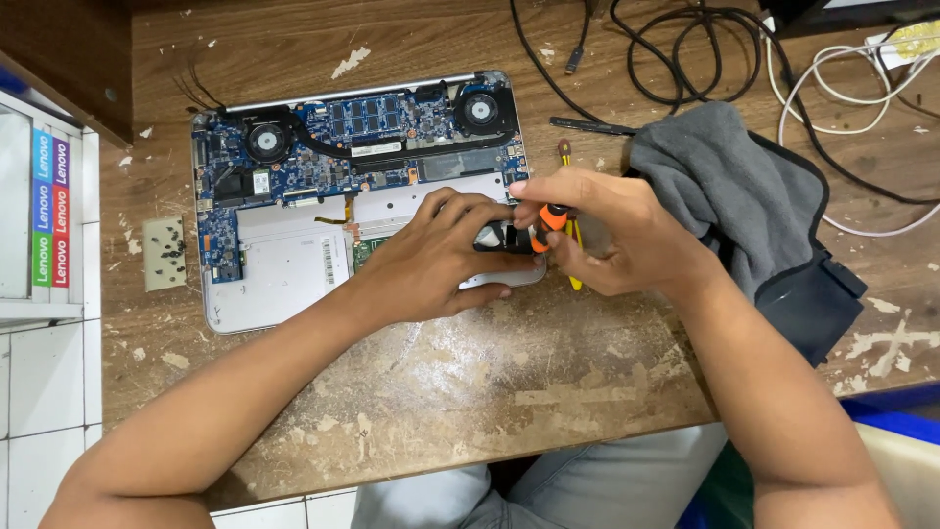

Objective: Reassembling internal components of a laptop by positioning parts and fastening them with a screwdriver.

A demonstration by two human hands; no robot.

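Screwdriver (550,221) between right-hand fingers (548,191)

A worn wooden worktable (470,392) fills the view, its brown top scuffed and flecked with pale patches where the finish has chipped away. At the left stands a white cabinet (39,323) with tiled-looking panels, and a dark wooden block (69,54) overhangs the upper left corner. Light falls evenly and brightly, casting soft shadows. A blue edge (896,416) shows at lower right.
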